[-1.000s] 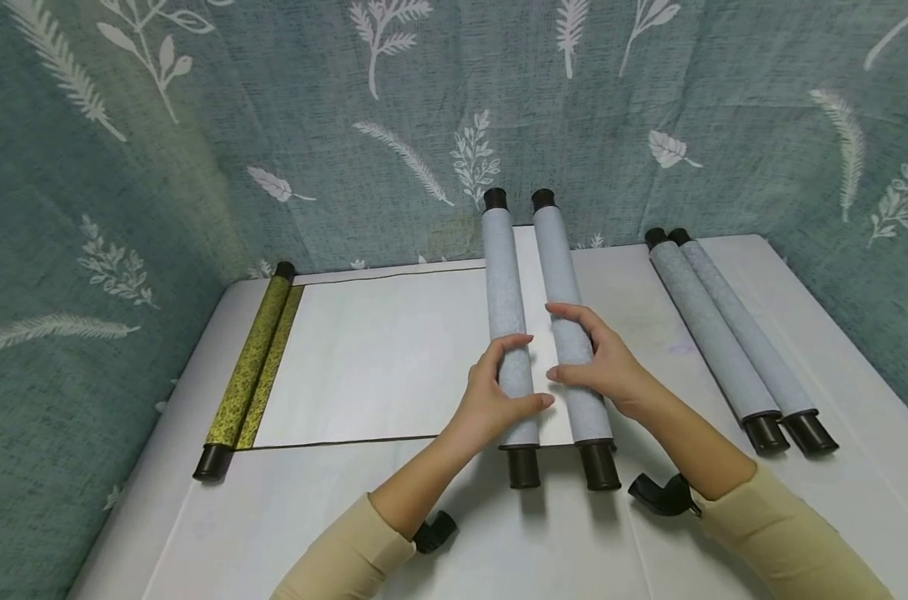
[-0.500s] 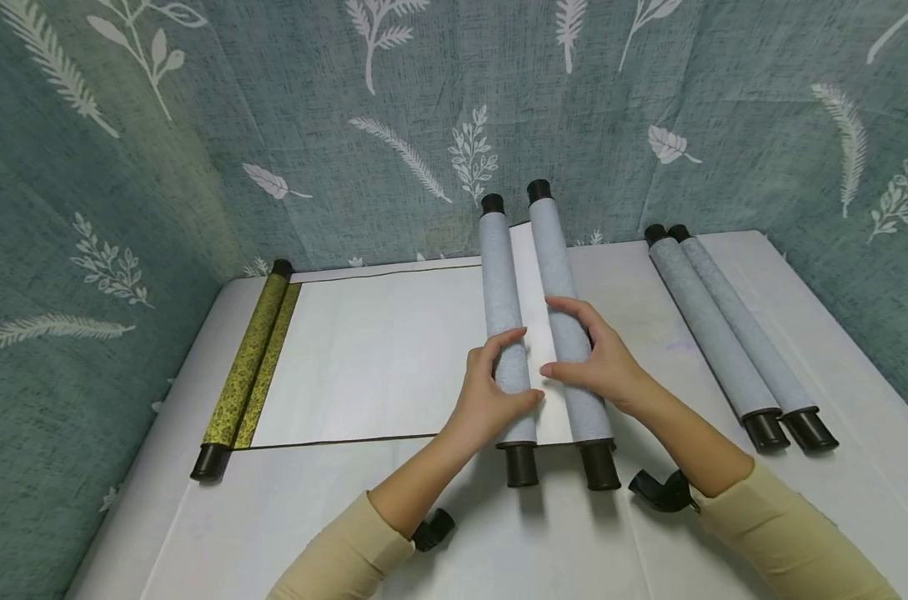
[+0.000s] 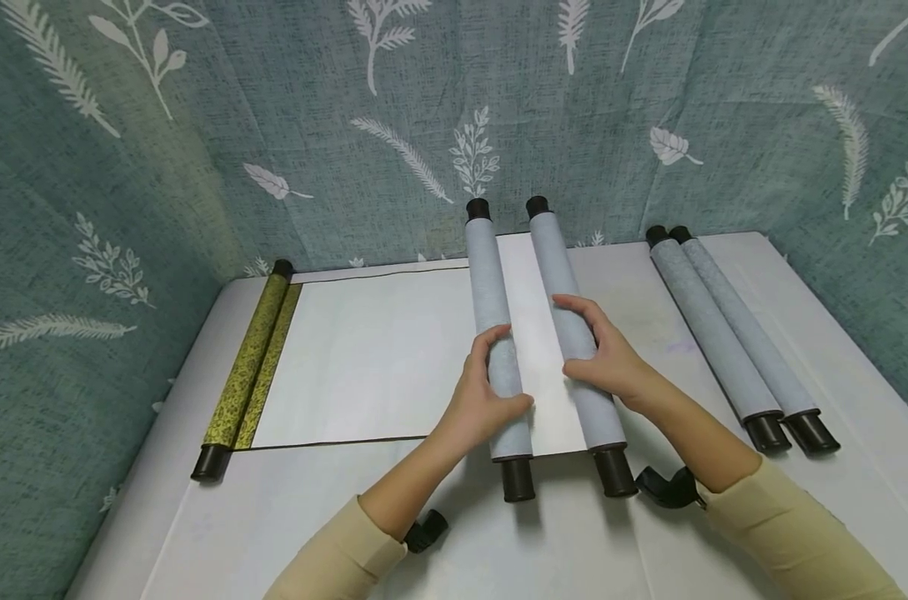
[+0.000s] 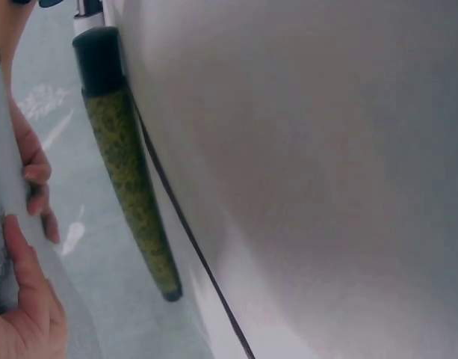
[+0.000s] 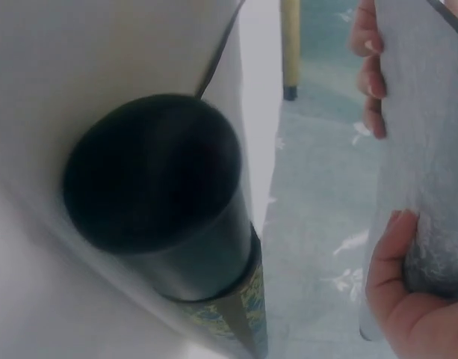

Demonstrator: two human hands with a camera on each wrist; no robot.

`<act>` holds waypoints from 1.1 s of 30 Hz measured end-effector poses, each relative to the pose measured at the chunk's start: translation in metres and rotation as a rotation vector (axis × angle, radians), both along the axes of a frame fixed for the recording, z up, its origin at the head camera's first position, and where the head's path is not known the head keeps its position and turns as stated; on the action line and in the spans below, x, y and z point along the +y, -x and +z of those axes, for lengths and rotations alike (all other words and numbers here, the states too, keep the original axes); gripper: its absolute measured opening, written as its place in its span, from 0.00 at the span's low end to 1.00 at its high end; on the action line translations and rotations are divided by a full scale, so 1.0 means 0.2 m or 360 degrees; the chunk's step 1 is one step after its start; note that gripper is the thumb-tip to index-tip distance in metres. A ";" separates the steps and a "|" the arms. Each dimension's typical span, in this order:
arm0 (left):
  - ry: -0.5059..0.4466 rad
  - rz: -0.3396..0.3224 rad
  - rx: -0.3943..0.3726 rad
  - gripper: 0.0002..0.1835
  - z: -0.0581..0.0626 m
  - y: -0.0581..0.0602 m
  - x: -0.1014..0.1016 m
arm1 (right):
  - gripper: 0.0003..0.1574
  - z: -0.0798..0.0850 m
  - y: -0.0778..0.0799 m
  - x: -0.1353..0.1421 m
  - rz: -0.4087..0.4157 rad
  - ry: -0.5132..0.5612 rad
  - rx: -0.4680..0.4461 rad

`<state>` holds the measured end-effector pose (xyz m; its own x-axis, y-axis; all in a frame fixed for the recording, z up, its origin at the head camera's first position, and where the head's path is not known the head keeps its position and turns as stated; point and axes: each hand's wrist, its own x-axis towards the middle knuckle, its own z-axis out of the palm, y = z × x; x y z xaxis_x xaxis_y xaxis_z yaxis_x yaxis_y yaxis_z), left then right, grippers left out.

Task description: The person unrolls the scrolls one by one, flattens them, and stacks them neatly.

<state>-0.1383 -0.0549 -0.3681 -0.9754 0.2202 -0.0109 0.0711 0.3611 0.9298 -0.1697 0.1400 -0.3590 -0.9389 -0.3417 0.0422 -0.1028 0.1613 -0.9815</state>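
Two pale blue-grey scroll rolls with dark end knobs stand side by side in the head view, a strip of white paper (image 3: pixel 532 333) stretched between them. My left hand (image 3: pixel 479 408) grips the left roll (image 3: pixel 489 275), thumb on the near side and fingers around the far side. Around the right roll (image 3: pixel 557 262) curls my right hand (image 3: pixel 607 362), its thumb and fingertips beside the paper strip. Left of the rolls lies a flat white sheet (image 3: pixel 371 358) with dark edge lines, ending at a yellow-green patterned roller (image 3: pixel 247 367).
Two more grey scroll rolls (image 3: pixel 712 333) with dark knobs lie together at the right of the white table (image 3: pixel 311 517). A teal leaf-print cloth (image 3: pixel 423 83) hangs behind the table. Black wrist devices (image 3: pixel 667 487) sit under the sleeves.
The gap between the two held rolls has widened, showing more white paper. My left hand moved left with its roll. The far ends rose slightly, then came lower again.
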 end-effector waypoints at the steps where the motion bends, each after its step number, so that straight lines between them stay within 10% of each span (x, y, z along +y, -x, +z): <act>1: -0.0001 -0.0003 0.0001 0.45 0.00 0.00 0.00 | 0.52 0.00 0.00 0.00 -0.0006 -0.0005 0.0002; 15: 0.0074 0.0108 0.0077 0.39 -0.01 0.01 0.01 | 0.54 -0.01 0.01 -0.02 -0.0211 -0.0121 0.0143; 33: 0.0173 0.0115 0.0012 0.37 0.03 0.00 -0.04 | 0.50 0.01 0.01 0.03 -0.0077 -0.0158 0.0055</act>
<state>-0.1378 -0.0626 -0.3619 -0.9888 0.1471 -0.0237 0.0479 0.4643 0.8844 -0.1709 0.1453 -0.3563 -0.9529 -0.3003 0.0432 -0.1262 0.2629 -0.9565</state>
